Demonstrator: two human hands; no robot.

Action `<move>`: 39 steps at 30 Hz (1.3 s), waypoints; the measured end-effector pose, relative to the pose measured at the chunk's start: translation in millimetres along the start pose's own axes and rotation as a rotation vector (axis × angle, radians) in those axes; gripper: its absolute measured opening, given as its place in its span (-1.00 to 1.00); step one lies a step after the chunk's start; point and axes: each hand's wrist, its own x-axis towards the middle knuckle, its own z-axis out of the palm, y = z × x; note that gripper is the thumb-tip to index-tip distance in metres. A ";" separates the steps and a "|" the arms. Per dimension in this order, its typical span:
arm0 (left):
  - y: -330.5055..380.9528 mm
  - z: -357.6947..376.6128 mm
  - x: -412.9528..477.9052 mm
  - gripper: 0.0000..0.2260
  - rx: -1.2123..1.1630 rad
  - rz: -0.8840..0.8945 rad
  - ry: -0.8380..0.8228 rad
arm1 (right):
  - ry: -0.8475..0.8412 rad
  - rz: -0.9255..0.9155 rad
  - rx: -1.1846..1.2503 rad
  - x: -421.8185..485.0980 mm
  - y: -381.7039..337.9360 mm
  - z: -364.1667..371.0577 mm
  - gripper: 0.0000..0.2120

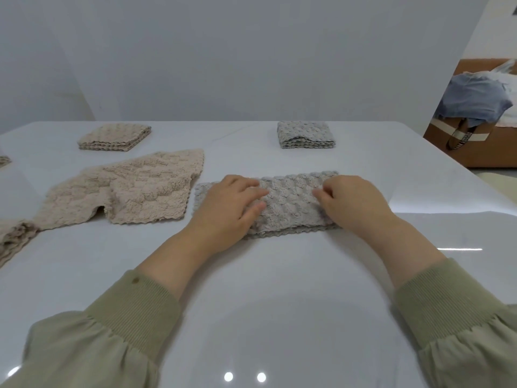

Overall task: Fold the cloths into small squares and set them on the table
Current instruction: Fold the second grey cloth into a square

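Observation:
A grey fluffy cloth [291,204] lies folded into a long strip on the white table [279,289], in the middle. My left hand [226,208] rests flat on its left part, fingers spread a little. My right hand [352,203] lies on its right part with the fingertips curled and pinching the pile. A beige cloth [131,189] lies unfolded and rumpled to the left. Farther back sit a folded beige square [114,137] and a folded grey square [306,134].
More beige cloth [12,239] is bunched at the left edge, and a scrap of another [4,161] shows above it. A white wall stands behind the table. Off the right edge stands a brown box [475,147] with blue fabric [475,99] piled on it.

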 end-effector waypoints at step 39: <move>-7.6 14.2 1.4 -0.30 0.227 -0.232 -0.416 | 0.078 -0.081 0.128 14.2 -42.5 35.7 -0.57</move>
